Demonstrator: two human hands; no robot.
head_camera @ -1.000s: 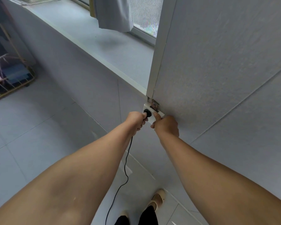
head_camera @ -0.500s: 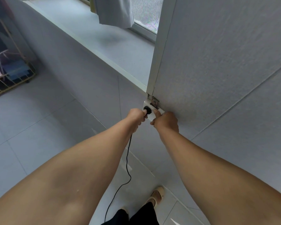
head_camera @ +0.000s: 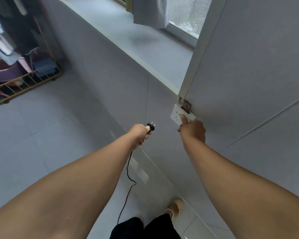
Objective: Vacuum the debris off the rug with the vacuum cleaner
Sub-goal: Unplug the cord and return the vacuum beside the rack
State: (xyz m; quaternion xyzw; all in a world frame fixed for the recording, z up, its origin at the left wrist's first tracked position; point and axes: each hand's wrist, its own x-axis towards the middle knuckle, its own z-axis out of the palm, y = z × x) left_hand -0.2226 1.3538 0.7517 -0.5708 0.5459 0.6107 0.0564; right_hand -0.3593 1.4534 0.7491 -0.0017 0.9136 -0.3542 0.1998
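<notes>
The fingers [head_camera: 145, 134] of the left hand [head_camera: 138, 133] are clenched round the body of a black plug [head_camera: 150, 127], its two metal pins poking out bare and aimed up toward one o'clock. The plug is in the air, clear of the wall, with a plain gap between it and the white socket plate [head_camera: 176, 115], which sits at about two o'clock from it. A thin black cord [head_camera: 128, 171] drops out of the bottom of that fist, hangs beside the forearm, kinks once and runs down to six o'clock, out of sight behind the dark trouser legs [head_camera: 145, 226].

The right hand [head_camera: 193, 131] is up against the wall. One straight digit [head_camera: 184, 120] presses on the lower right part of the socket plate; the others are tucked in and grasp nothing.

The plate is fixed low at the corner where the grey wall [head_camera: 248, 75] meets the window ledge [head_camera: 145, 44]. Up at twelve o'clock a pale cloth [head_camera: 150, 11] hangs over the ledge in front of the window. Off at ten o'clock a gold wire rack [head_camera: 26, 81] stands on the tiled floor [head_camera: 33, 135], packed with clothes and a purple basin. At five o'clock a beige slipper [head_camera: 175, 206] shows beside the trouser legs.
</notes>
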